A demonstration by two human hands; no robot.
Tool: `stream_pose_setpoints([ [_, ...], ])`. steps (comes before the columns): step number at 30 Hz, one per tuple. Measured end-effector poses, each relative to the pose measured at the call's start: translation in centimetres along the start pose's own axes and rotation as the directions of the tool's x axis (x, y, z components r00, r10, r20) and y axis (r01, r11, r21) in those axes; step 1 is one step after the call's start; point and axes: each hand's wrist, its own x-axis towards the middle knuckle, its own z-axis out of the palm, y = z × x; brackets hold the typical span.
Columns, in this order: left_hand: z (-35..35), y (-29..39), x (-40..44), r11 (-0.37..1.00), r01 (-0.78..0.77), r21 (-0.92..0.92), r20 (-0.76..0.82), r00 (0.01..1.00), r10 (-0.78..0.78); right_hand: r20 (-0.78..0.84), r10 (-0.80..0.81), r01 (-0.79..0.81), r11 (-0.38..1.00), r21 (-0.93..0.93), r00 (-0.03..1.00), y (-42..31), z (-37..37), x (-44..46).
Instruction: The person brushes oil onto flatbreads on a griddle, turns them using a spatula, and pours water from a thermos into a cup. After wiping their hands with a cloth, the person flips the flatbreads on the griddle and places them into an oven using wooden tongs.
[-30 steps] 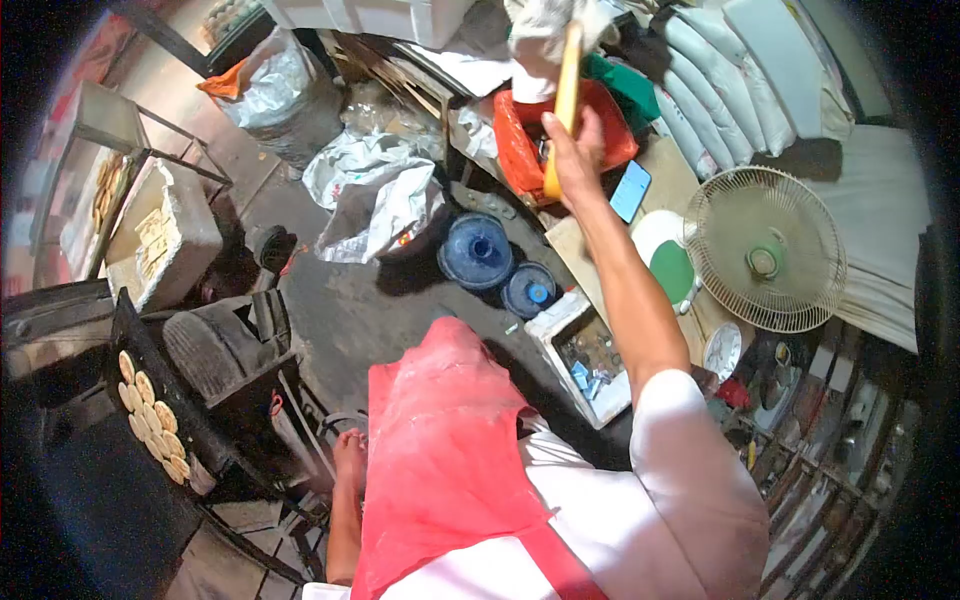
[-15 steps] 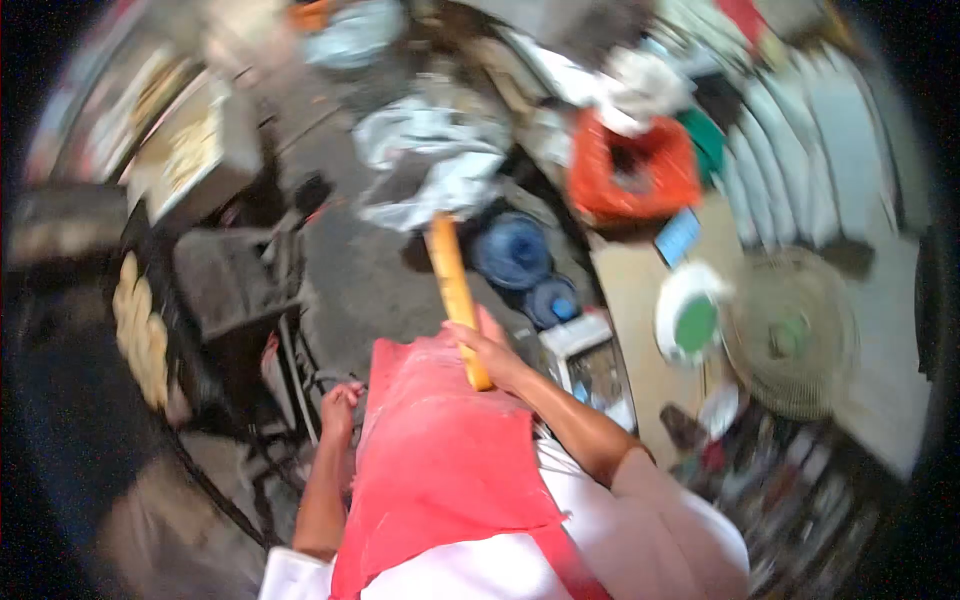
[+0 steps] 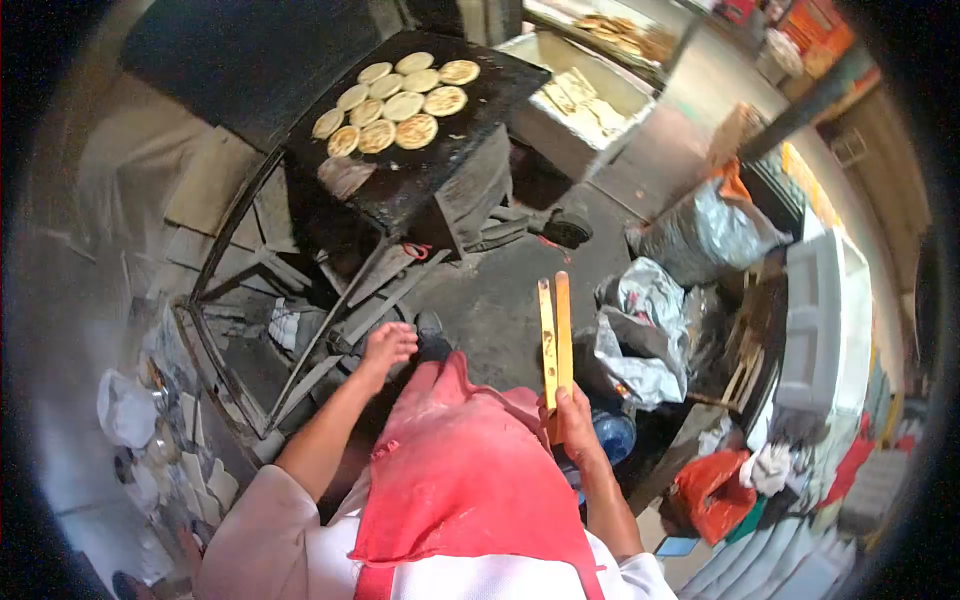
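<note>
My right hand (image 3: 570, 420) is closed round the lower end of yellow wooden tongs (image 3: 563, 335), two long flat strips that point away from me, slightly apart at the tips. My left hand (image 3: 388, 350) holds nothing; its fingers are loosely bent and apart, over the floor below the griddle. Several round flatbreads (image 3: 403, 106), some browned, lie on the black griddle (image 3: 470, 135) at the upper left. A crumpled cloth or bag (image 3: 346, 175) sits on its near edge.
A white box (image 3: 570, 150) with pale pieces inside stands right of the griddle. Metal bars (image 3: 330, 330) and boards are below it. Silvery bags (image 3: 640, 340), a blue water jug (image 3: 613, 435) and a red plastic bag (image 3: 712, 490) are at my right.
The view has swung left, bringing the griddle with flatbreads into sight. My left hand has moved up and forward with its fingers loosened. The tongs stay in my right hand, their strips now visibly apart.
</note>
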Motion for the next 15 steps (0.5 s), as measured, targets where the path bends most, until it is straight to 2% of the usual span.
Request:
stream_pose_setpoints([
  [2,-3.5,2.8,2.3,0.994,-0.079,-0.079,-0.044,0.996,0.076,0.030,0.051,-0.051,0.999,-0.008,0.998,-1.0,2.4,2.9],
  [5,-8.1,8.1,7.9,0.979,-0.184,-0.089,-0.123,0.977,0.172,0.006,0.076,-0.076,0.996,0.040,0.997,-1.3,6.8,7.4],
  [6,-9.2,10.2,10.1,0.974,-0.227,0.006,-0.173,0.959,0.224,0.014,0.040,-0.040,0.999,-0.026,0.999,-1.0,8.2,9.0],
  [7,-10.8,11.4,13.0,0.956,-0.293,-0.001,-0.166,0.943,0.289,0.028,0.010,-0.008,0.995,-0.099,1.000,-1.1,9.5,10.5],
  [8,-11.9,13.2,15.2,0.886,-0.429,0.178,-0.172,0.873,0.457,-0.008,0.045,-0.046,0.998,-0.036,0.999,-2.6,12.6,11.3],
  [9,-13.5,13.8,18.7,0.773,-0.494,0.398,-0.173,0.787,0.592,-0.010,0.093,-0.093,0.995,-0.022,0.996,-2.9,14.3,12.5],
  [11,-14.7,18.9,20.5,0.387,-0.525,0.758,-0.015,0.580,0.815,-0.048,0.097,-0.100,0.993,-0.059,0.994,-2.8,17.7,14.9],
  [12,-14.9,20.7,21.3,0.396,-0.525,0.754,-0.013,0.591,0.807,-0.048,0.079,-0.087,0.981,-0.174,0.996,-3.2,19.2,16.1],
  [14,-15.4,23.2,23.1,0.040,-0.434,0.900,0.208,0.508,0.836,-0.054,0.081,-0.090,0.976,-0.197,0.995,-3.6,21.5,18.0],
  [15,-16.2,23.7,24.4,0.041,-0.446,0.894,0.220,0.517,0.827,-0.050,0.065,-0.075,0.971,-0.226,0.997,-3.6,22.4,18.6],
])
